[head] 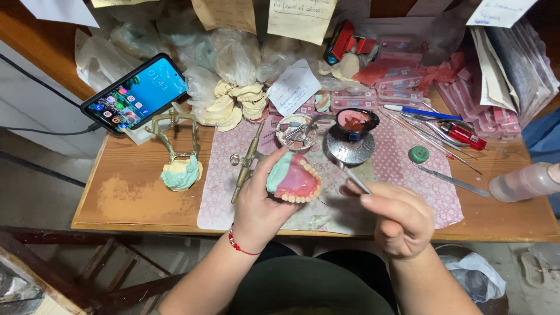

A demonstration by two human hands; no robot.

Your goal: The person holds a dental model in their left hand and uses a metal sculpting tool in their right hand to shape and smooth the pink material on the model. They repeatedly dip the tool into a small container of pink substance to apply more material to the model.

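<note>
Denture model (294,178), a pale green cast with pink wax gums and a row of teeth, sits clamped in the left hand (256,207), fingers wrapped around its back, held above the near edge of the table (140,201). The right hand (399,219) is closed on a thin metal instrument (354,179), its tip pointing toward the teeth and just beside them. To work the wax cleanly, it seems best to keep the cast steady against the palm and guide the tip with light strokes along the gum line. Beyond the hands lies a patterned pink mat (402,157), with a small dish of red wax (356,121) on a metal stand. Farther left stand a brass articulator (175,146) and a phone (135,93).
</note>
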